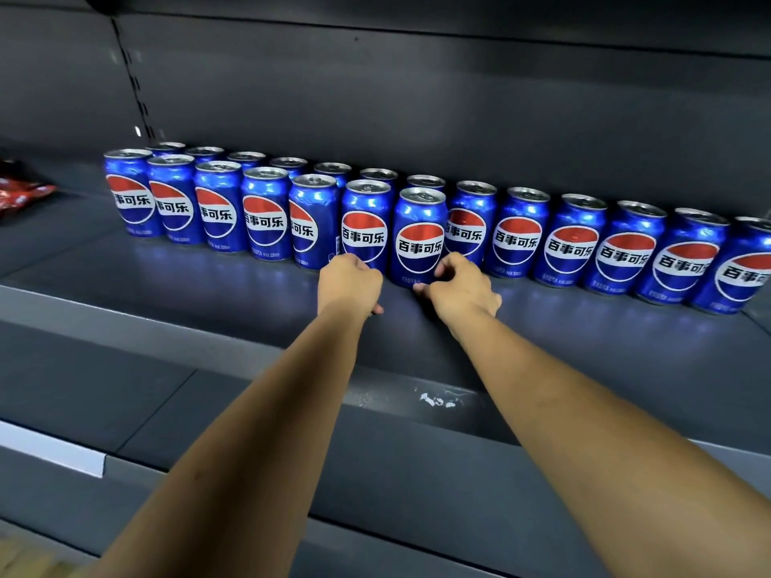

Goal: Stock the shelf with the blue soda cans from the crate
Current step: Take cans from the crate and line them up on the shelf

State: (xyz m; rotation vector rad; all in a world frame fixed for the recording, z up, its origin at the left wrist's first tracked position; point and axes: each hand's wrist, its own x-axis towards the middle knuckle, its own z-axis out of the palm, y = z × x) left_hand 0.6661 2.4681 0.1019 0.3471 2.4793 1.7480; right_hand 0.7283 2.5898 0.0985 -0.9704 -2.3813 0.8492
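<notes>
Dark grey metal shelf [208, 294] holds upright blue aluminium soda cans [419, 237] in rows. Left hand [349, 283] clenched, empty, before them; right hand [461, 287] loosely curled, released, nearby.

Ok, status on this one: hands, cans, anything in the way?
Left hand curled, holding nothing. Right hand at front can, grip unclear. Blue cans upright, two rows started. Shelf unobstructed.

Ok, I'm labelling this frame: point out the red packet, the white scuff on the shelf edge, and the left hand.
red packet [23, 193], head view, crinkled top.
white scuff [438, 399], head view, its middle.
left hand [349, 281], head view, back of hand.
</notes>
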